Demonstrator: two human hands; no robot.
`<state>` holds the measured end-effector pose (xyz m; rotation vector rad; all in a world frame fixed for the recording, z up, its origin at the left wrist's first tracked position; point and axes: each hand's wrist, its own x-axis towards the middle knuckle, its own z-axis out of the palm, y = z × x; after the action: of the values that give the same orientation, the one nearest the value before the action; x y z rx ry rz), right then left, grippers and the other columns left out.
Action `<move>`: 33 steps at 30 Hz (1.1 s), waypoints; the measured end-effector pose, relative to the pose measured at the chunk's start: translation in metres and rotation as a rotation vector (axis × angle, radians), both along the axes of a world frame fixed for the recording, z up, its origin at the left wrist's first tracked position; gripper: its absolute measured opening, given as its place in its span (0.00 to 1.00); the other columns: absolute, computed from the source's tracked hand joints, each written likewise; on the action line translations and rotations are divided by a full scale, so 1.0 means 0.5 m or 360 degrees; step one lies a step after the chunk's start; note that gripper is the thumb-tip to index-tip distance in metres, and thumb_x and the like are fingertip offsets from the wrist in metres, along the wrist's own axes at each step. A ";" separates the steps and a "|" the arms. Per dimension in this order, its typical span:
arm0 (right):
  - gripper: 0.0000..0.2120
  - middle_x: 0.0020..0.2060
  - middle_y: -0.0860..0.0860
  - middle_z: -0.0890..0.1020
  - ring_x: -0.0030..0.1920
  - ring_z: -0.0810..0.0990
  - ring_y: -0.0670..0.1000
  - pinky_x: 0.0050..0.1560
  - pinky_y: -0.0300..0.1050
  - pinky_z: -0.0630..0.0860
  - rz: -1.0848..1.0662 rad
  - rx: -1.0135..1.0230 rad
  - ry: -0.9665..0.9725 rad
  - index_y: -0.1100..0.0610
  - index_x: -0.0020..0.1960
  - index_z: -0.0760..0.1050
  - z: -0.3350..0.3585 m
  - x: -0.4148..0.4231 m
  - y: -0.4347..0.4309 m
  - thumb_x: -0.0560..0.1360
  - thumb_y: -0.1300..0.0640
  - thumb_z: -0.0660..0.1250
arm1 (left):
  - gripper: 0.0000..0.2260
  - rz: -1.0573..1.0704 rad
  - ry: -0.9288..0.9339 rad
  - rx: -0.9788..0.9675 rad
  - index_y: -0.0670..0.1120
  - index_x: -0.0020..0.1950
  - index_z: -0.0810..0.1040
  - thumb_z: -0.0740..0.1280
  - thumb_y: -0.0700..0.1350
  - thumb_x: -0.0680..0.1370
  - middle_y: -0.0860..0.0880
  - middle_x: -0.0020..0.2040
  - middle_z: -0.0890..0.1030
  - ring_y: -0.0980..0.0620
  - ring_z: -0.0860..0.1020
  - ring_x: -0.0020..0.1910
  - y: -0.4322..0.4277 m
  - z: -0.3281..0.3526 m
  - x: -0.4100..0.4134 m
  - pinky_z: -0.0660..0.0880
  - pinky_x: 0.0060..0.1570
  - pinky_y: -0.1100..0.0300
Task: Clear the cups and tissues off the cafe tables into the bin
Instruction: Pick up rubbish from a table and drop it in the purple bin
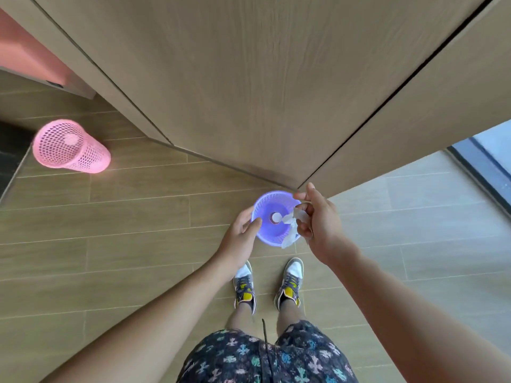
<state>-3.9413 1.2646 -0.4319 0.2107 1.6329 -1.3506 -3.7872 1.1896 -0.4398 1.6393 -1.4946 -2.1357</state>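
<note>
1 tissue (293, 225) in right hand (322, 226); 1 cup (276, 217) in purple bin (263, 205).

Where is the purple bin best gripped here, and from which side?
Likely its rim, from above on the left: the purple bin stands upright with mouth open, the left hand is nearest that side, and the tissue held by the right hand overhangs the right edge.

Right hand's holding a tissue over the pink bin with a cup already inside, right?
Wrong bin. The head view shows the right hand holding the tissue over the purple bin, with the cup already inside; the pink bin sits apart.
</note>
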 end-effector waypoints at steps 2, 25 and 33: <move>0.16 0.27 0.49 0.63 0.28 0.58 0.49 0.28 0.41 0.55 0.0002 0.0046 -0.0015 0.56 0.49 0.77 -0.052 -0.015 -0.015 0.85 0.44 0.62 | 0.12 0.0036 -0.0054 0.0018 0.54 0.68 0.70 0.61 0.42 0.86 0.66 0.55 0.73 0.73 0.72 0.54 -0.004 -0.040 0.000 0.68 0.69 0.58; 0.12 0.52 0.43 0.82 0.57 0.79 0.50 0.59 0.48 0.72 0.0467 0.0489 0.0157 0.44 0.51 0.79 -0.642 -0.018 0.014 0.82 0.39 0.63 | 0.08 0.0195 -0.0259 0.0001 0.58 0.61 0.76 0.63 0.46 0.85 0.62 0.57 0.78 0.69 0.75 0.57 0.002 -0.468 0.017 0.73 0.70 0.47; 0.16 0.54 0.43 0.84 0.61 0.80 0.47 0.62 0.48 0.73 0.0352 0.0429 0.0305 0.43 0.51 0.81 -0.620 -0.049 0.039 0.74 0.34 0.62 | 0.13 0.0191 -0.0179 -0.0040 0.51 0.70 0.75 0.63 0.45 0.85 0.54 0.64 0.77 0.61 0.77 0.61 -0.008 -0.470 -0.042 0.71 0.72 0.46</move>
<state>-3.9657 1.2843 -0.7418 0.0570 1.9373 -1.0062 -3.8081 1.1857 -0.6746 1.8189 -1.4055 -1.9859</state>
